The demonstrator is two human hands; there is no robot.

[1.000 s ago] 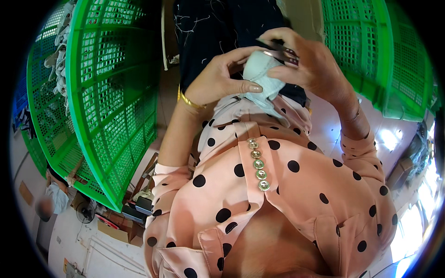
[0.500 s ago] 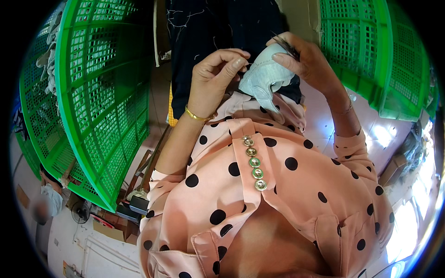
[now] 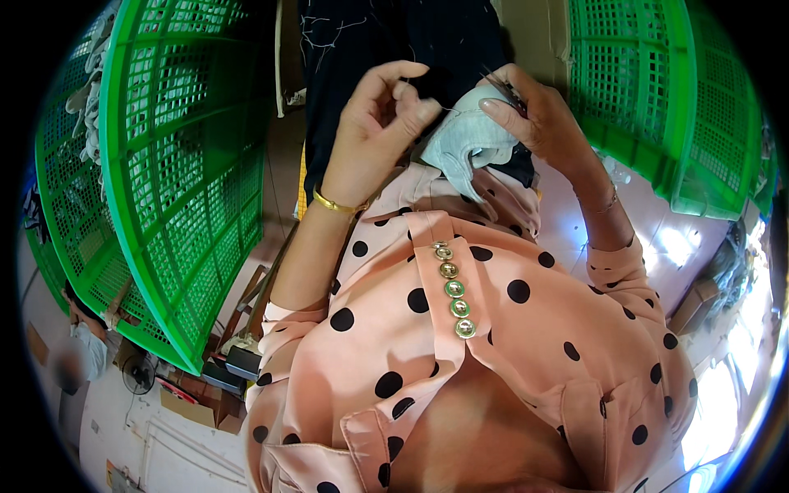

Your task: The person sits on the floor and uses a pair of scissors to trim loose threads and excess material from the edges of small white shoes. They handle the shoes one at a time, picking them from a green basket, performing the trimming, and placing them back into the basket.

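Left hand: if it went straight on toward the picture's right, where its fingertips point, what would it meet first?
Probably the pale cloth piece in the right hand, just beyond the left hand's fingertips; depth is unclear from this one view.

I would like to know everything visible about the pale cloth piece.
The pale cloth piece looks soft, bluish-white, rounded on top with a seam-like line; below, it folds open into a tapering, drooping flap. The right hand grips its upper right. A thin thread seems to run toward the left hand.
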